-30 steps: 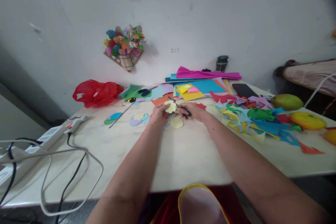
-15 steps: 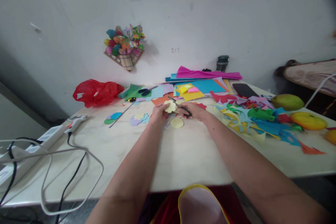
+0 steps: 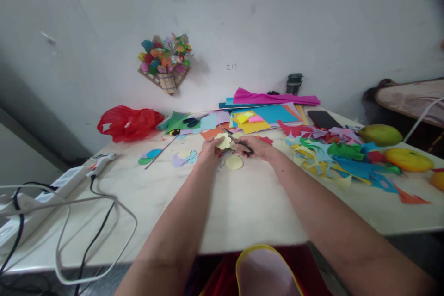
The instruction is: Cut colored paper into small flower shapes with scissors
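Note:
Pinched in my left hand (image 3: 209, 149) is a pale yellow paper flower (image 3: 224, 141) with a scalloped edge. My right hand (image 3: 257, 147) grips a pair of dark-handled scissors (image 3: 247, 149), their blades pointing up and left beside the flower. A pale yellow paper circle (image 3: 234, 162) lies on the table just below the hands. Red paper (image 3: 265, 140) shows behind my right hand. To the left lie scalloped cutouts (image 3: 185, 157) in lilac, blue and yellow, and a blue paper circle (image 3: 153, 153) overlapping a green one.
Paper scraps (image 3: 329, 152) heap at the right beside mangoes (image 3: 408, 160) and a phone (image 3: 323, 120). Coloured sheets (image 3: 274, 114) and a second pair of scissors (image 3: 191, 121) lie at the back. A red plastic bag (image 3: 130, 122) and a power strip (image 3: 62, 183) with cables are at left.
Almost nothing differs. Both hands keep their place, with the flower and the scissors held as before; the view has shifted very slightly.

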A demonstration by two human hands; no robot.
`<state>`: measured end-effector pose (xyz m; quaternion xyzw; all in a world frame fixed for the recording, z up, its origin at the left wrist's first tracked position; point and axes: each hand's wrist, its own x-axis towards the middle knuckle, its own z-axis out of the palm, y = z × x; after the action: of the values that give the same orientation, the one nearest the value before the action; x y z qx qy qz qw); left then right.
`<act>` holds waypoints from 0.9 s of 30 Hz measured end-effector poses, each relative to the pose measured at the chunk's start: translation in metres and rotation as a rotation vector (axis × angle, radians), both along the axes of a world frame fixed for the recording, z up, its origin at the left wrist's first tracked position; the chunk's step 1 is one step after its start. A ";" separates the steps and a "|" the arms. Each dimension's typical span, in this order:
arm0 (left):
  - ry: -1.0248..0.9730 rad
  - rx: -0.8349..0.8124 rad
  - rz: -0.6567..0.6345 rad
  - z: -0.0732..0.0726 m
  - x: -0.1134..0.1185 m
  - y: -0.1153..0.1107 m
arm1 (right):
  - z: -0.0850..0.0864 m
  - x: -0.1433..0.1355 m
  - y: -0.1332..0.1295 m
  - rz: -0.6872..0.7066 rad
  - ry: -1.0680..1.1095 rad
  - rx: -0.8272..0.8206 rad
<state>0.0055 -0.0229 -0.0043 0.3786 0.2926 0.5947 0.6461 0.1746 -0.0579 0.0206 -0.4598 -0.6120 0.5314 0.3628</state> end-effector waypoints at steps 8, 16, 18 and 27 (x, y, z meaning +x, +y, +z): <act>0.014 -0.003 -0.034 0.003 0.000 -0.004 | -0.001 0.000 0.002 0.010 0.037 -0.027; -0.010 -0.024 -0.003 0.004 0.001 -0.004 | -0.005 -0.001 0.005 0.012 0.092 -0.014; -0.001 -0.026 0.008 0.003 0.000 -0.003 | -0.003 -0.002 0.003 0.011 0.074 0.007; 0.019 -0.016 0.034 0.003 -0.003 -0.002 | -0.002 0.000 0.001 0.029 0.060 0.016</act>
<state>0.0026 -0.0252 -0.0009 0.3740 0.3099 0.5996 0.6361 0.1748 -0.0571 0.0182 -0.4317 -0.6118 0.5451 0.3771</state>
